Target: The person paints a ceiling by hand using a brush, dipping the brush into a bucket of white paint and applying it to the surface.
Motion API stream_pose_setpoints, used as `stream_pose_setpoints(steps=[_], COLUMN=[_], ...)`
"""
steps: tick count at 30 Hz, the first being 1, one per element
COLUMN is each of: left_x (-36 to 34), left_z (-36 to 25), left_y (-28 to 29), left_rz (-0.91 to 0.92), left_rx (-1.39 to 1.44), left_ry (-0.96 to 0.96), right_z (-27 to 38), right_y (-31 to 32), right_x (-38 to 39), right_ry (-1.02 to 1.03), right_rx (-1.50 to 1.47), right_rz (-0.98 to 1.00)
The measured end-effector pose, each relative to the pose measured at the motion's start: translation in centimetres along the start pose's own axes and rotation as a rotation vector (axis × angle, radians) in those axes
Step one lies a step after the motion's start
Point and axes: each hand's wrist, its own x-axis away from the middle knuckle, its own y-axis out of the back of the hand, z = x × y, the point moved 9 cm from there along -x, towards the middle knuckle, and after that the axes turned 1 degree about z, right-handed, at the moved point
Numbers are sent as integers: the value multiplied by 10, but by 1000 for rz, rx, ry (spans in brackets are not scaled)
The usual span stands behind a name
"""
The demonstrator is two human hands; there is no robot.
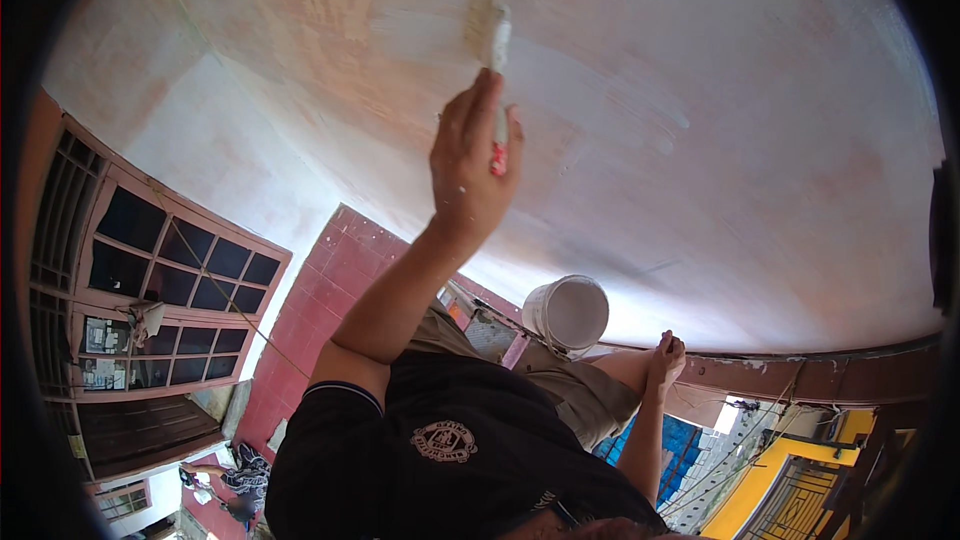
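Observation:
My left hand (475, 155) is raised against a wall surface (620, 70) with uneven white paint over pinkish-orange patches. Its fingers wrap round the handle of a paintbrush (488, 25), whose pale bristle end lies against the surface. Below it, near my legs, a white bucket (578, 312) shows its round opening; what it contains cannot be made out. My right hand (668, 358) is lower down at the right, beside my knee, with its fingers curled closed. Whatever it holds, if anything, is hidden.
A pink-framed window (180, 275) stands at the left, with a thin cord (215, 285) crossing before it. Reddish tiles (335, 270) lie below. Another person (245, 480) is at lower left. A blue sheet (660, 450) and yellow building (790, 480) show at lower right.

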Motion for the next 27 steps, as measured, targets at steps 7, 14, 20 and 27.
stream_pose_setpoints(steps=[7,14,20,27], left_x=[31,11,1,21], left_z=[-101,-17,97,160], left_y=[-21,-26,42,60], left_rz=[301,387,158,-102], left_rx=[588,810,419,5], left_ry=[-55,218,491,467], right_z=[-11,-7,-2,-4], right_y=[-3,0,4,2], right_x=[2,3,5,1], right_ry=[-29,7,-10,-14], right_rx=[-16,4,-47,-38], right_rz=[3,-6,-9,1])
